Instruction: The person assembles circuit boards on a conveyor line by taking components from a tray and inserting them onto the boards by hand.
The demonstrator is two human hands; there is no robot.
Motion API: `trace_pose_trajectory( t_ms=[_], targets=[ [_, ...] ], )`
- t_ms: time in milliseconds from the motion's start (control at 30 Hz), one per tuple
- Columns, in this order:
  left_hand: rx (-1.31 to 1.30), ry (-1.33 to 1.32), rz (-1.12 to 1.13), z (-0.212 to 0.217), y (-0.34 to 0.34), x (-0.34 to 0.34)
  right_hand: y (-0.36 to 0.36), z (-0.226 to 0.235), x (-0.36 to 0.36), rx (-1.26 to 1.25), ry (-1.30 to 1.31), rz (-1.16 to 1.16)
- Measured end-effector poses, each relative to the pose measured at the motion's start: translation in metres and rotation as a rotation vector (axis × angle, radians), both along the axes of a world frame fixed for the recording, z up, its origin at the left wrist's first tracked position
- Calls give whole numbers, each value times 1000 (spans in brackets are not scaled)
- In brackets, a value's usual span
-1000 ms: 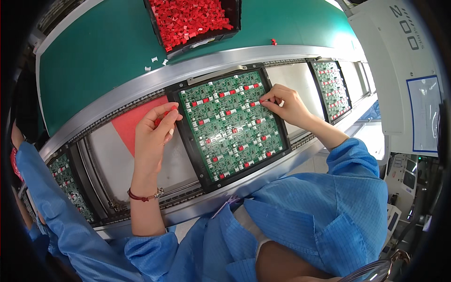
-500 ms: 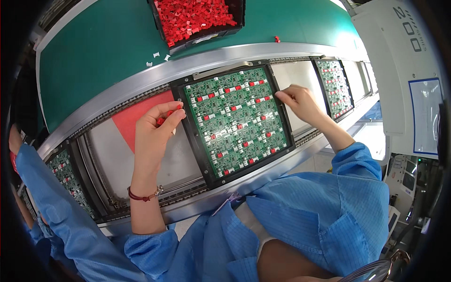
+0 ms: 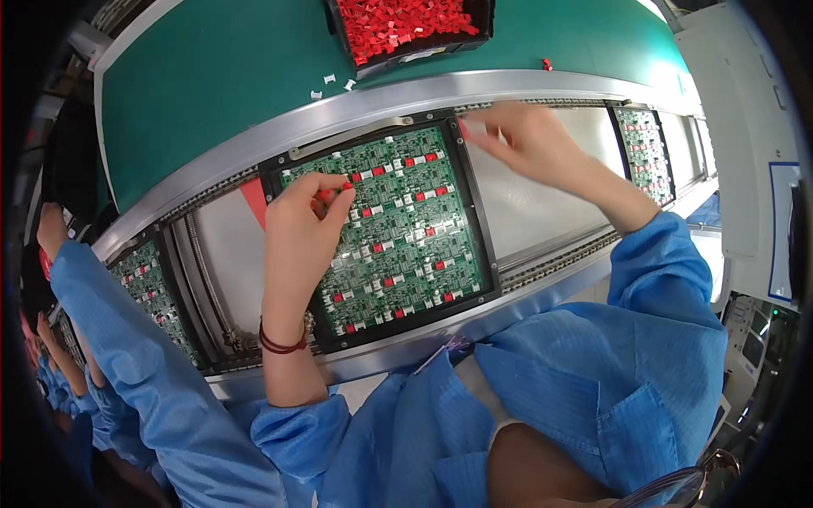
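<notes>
Over the upper left of the circuit board panel (image 3: 406, 245), my left hand (image 3: 301, 224) is clamped on small red parts (image 3: 325, 200), thumb against fingers. By the panel's upper right corner, my right hand (image 3: 538, 146) is motion-blurred; red shows at its fingertips, can't tell if pinched or apart. Panel sits in a black frame (image 3: 477, 207) on the conveyor rails (image 3: 559, 256), dotted with red and white connectors. Beyond, green desk (image 3: 212, 93) carries a black bin (image 3: 381, 64) of red pieces, three loose white pieces (image 3: 329, 79) near it, one red piece (image 3: 547, 64) farther right.
</notes>
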State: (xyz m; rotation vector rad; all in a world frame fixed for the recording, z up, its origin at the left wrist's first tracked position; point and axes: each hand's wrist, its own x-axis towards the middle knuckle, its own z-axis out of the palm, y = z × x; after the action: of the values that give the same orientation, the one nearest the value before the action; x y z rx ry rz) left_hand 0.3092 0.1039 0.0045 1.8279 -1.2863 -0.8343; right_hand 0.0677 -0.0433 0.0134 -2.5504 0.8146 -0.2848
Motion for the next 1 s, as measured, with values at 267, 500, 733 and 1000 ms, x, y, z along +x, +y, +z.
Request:
trace_pose_trajectory(
  t_ms=[267, 500, 733, 1000],
  targets=[
    [-48, -282, -98, -3, 12, 9, -69, 5, 92, -713, -250, 50],
    [42, -337, -172, -5, 11, 16, -87, 0, 98, -671, -62, -30],
    [-6, -512, -179, -5, 17, 10, -70, 24, 108, -480, -114, 19],
    [-37, -547, -182, -7, 18, 8, -73, 20, 110, -490, -170, -30]
  ],
)
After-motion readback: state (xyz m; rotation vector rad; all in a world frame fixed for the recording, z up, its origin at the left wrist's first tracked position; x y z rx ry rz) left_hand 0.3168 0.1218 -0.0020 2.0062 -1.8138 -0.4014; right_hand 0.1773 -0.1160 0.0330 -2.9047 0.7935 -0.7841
